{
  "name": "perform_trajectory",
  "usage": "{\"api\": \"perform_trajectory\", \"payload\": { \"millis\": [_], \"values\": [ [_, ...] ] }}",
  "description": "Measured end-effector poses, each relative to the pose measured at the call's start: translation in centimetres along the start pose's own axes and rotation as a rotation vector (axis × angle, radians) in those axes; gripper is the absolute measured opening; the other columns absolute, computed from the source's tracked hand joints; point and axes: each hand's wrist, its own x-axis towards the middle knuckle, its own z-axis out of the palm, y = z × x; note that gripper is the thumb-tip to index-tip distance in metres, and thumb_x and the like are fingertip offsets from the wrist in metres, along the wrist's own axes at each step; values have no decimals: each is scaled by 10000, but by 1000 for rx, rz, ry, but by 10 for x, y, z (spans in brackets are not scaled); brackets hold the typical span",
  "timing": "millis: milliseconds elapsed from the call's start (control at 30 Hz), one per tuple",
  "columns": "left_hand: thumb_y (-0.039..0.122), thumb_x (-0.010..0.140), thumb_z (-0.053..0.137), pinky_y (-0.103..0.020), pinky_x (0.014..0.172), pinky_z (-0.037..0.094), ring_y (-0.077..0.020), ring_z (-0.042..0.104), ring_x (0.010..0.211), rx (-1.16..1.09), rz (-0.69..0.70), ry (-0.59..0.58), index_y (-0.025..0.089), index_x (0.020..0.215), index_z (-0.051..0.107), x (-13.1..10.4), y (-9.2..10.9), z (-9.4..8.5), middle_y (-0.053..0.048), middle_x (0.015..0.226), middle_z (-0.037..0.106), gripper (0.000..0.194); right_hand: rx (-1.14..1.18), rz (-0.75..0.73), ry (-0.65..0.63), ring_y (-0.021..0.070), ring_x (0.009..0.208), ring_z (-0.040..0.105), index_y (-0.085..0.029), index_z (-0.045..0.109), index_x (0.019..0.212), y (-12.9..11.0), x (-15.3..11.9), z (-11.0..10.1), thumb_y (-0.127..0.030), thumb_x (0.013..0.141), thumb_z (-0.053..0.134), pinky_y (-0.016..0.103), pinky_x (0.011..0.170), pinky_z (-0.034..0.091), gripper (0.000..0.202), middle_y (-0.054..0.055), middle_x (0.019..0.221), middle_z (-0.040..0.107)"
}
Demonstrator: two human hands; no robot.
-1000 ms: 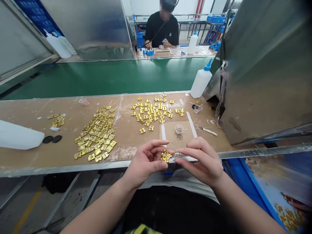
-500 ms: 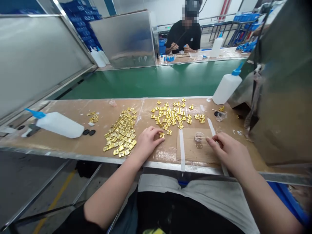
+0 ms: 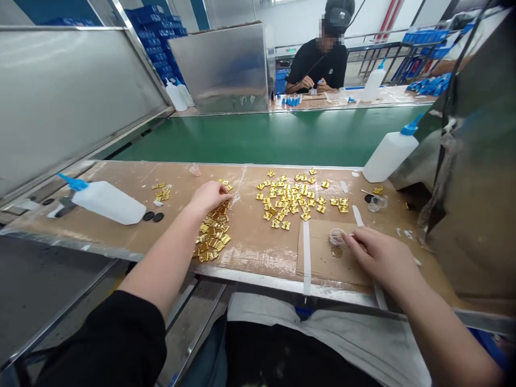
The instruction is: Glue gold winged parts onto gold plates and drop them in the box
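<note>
My left hand (image 3: 210, 196) reaches to the upper end of the left pile of gold pieces (image 3: 213, 236), fingertips pinched together; whatever is between them is too small to make out. To the right lies a looser group of gold pieces (image 3: 288, 199). My right hand (image 3: 374, 250) pinches a thin stick, whose tip is at a small clear round dish (image 3: 336, 237) on a cardboard sheet (image 3: 318, 263). White tape strips run along both sides of that sheet.
A white bottle (image 3: 108, 202) with a blue nozzle lies at the left near black discs (image 3: 153, 216); another bottle (image 3: 389, 156) leans at the right. Beyond a green belt (image 3: 258, 137), a person (image 3: 318, 64) works. A metal panel (image 3: 479, 161) borders the right.
My left hand has moved from the gold piece near the right group, left and away from me, to the left pile. My right hand stays by the dish. The view has shifted slightly.
</note>
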Motion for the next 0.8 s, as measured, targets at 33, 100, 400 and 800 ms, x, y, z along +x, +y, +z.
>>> {"api": "perform_trajectory", "payload": {
  "millis": [33,100,400,800],
  "values": [
    [360,775,849,-337,756,489,-283,690,828,-13,-1,-24,193,773,766,3,-1,0,-93,856,778,186,-17,-12,1,203,679,611,-213,533,691,-1,3,-2,-563,1060,409,303,569,242,524,38,729,630],
    [351,730,865,-332,709,483,-266,677,758,-47,0,-59,195,729,751,7,0,0,-82,784,767,194,-50,-46,-8,193,692,605,-209,543,720,-5,9,-8,-485,1065,424,306,583,236,458,38,760,641],
    [442,830,834,-283,659,523,-202,682,791,-700,104,27,174,1094,808,-63,73,12,-90,936,800,377,139,26,-217,165,642,473,-208,407,631,-14,29,-28,-343,953,492,317,603,210,360,-3,643,527],
    [308,814,874,-454,1088,577,-274,755,1119,-1334,163,-443,142,956,798,-166,171,108,-151,1226,782,232,1180,343,267,129,549,330,-223,415,605,-9,-6,24,-357,938,579,299,558,240,394,-47,577,372]
  ]
}}
